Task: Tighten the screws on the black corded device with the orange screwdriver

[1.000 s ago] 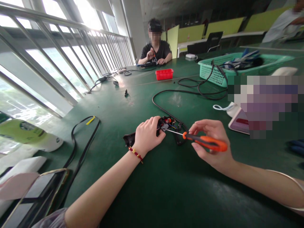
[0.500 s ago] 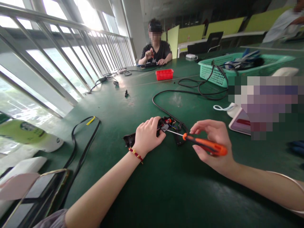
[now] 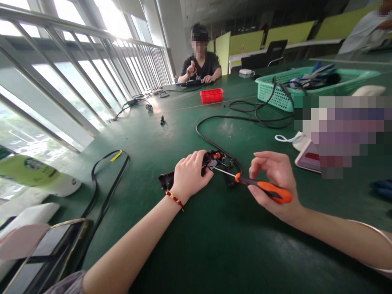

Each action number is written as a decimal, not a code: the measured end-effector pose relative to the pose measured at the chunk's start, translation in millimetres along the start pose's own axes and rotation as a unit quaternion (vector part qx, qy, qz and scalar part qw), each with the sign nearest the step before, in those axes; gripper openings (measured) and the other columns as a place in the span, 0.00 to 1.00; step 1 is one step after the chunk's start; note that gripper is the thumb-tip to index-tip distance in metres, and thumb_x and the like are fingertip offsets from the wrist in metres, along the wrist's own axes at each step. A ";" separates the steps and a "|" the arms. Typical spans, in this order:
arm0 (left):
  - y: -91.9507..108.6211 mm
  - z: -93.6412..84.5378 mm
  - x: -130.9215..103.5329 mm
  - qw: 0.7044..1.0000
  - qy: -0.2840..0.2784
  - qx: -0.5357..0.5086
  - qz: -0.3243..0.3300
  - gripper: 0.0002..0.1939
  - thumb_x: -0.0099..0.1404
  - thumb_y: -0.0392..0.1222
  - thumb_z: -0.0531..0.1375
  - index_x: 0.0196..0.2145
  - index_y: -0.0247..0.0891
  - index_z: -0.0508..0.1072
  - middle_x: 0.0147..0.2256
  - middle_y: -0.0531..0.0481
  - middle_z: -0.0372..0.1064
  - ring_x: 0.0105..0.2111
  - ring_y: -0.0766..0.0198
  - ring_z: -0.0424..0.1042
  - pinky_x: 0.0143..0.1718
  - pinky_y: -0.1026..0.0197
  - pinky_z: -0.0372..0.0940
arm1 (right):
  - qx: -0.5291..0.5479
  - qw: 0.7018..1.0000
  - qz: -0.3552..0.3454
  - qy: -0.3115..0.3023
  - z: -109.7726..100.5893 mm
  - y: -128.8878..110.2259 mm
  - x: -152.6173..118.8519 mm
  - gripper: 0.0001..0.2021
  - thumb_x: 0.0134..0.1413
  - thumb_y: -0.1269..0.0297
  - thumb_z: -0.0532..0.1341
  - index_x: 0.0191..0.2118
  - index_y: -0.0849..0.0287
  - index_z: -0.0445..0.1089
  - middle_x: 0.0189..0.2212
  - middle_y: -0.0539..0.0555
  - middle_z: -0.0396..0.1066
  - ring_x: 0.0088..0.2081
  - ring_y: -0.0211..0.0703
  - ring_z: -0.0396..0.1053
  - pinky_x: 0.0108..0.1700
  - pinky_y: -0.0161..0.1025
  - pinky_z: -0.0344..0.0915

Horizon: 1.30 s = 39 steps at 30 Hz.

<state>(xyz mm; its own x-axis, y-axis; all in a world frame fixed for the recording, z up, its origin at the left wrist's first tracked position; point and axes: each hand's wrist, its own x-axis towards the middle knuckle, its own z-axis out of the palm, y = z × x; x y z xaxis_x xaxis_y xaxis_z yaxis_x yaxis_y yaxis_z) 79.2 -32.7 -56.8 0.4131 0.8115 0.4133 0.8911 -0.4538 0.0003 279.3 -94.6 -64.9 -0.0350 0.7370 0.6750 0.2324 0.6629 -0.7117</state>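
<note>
My left hand [image 3: 190, 171] is wrapped over an opened black corded device [image 3: 166, 179], pressing it to the table; the palm hides its middle. Red parts and coloured wires [image 3: 219, 157] show in its exposed end. My right hand [image 3: 277, 185] has a screwdriver [image 3: 269, 190] with an orange and black handle, resting against the palm and thumb with the fingers loosely curled above. The metal shaft slants left, and its tip meets the grey part of the device beside my left thumb. A black cable [image 3: 214, 117] runs from the device toward the back right.
A green basket [image 3: 272, 96] of tools stands at back right, near a red tray [image 3: 211, 96]. A small black piece [image 3: 162, 120] lies mid-table. Left are a black strap [image 3: 105, 204], a phone [image 3: 45, 249] and a bottle [image 3: 39, 173]. A co-worker [image 3: 200, 61] sits opposite.
The fingers of my right hand have shifted and curled around the screwdriver, whose handle has rotated slightly. My left hand and the device stay in place.
</note>
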 end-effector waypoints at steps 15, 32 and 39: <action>-0.3 1.3 0.0 1.000 0.005 0.002 0.001 0.20 0.57 0.41 0.52 0.48 0.37 0.62 0.41 0.50 0.70 0.39 0.58 0.70 0.38 0.58 0.62 | -0.054 0.998 0.005 -0.042 -2.9 -2.1 -0.2 0.21 0.45 0.68 0.62 0.47 0.54 0.59 0.26 0.47 0.62 0.24 0.36 0.64 0.28 0.37 0.63; 0.2 -0.5 0.2 1.000 0.002 -0.003 -0.003 0.19 0.57 0.41 0.52 0.48 0.38 0.62 0.41 0.49 0.70 0.39 0.58 0.70 0.38 0.59 0.63 | -0.061 0.996 0.035 -0.055 -3.9 -6.5 -1.9 0.16 0.48 0.69 0.61 0.43 0.53 0.60 0.22 0.45 0.61 0.19 0.34 0.59 0.21 0.34 0.58; 0.1 0.1 0.3 1.000 0.001 -0.001 -0.004 0.19 0.57 0.41 0.52 0.48 0.37 0.62 0.40 0.49 0.70 0.39 0.58 0.70 0.38 0.59 0.63 | -0.010 1.000 0.027 -0.001 2.1 -2.3 -1.2 0.20 0.47 0.73 0.61 0.46 0.51 0.58 0.34 0.51 0.68 0.36 0.42 0.70 0.37 0.40 0.68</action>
<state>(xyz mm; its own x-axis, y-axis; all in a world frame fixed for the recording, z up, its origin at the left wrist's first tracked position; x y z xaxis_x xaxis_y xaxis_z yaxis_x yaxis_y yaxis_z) 79.5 -32.4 -56.8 0.4058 0.8146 0.4146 0.8940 -0.4481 0.0054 276.8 -96.8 -64.4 -0.0232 0.7719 0.6354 0.2528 0.6194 -0.7433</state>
